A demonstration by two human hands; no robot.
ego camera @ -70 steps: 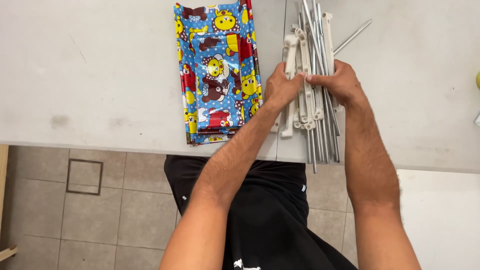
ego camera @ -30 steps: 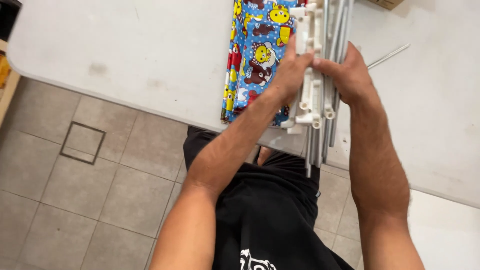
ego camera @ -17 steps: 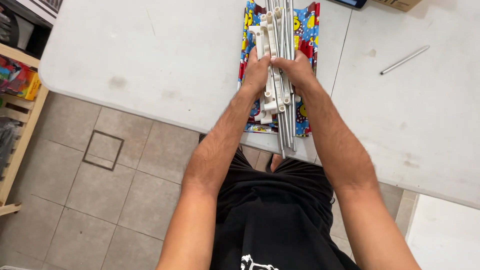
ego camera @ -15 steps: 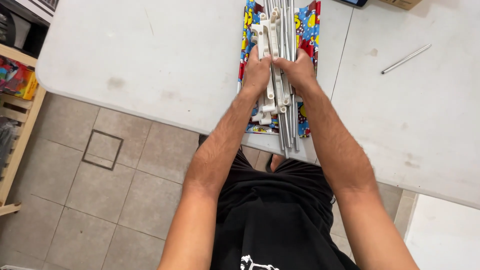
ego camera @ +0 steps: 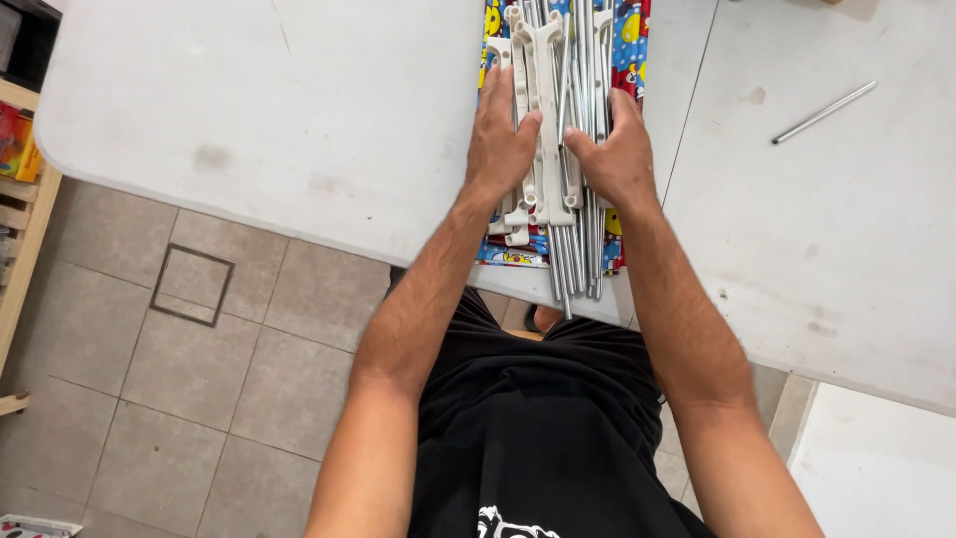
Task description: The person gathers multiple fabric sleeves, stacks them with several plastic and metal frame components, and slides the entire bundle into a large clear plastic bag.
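Head view: left hand and right hand flat, pressing bundle of rods on colourful cloth, top middle; loose rod upper right on white table

Under the left hand and right hand: shiny metal rods, matt white plastic brackets, and glossy printed cloth, perhaps plastic-coated. The table looks matt, scuffed.
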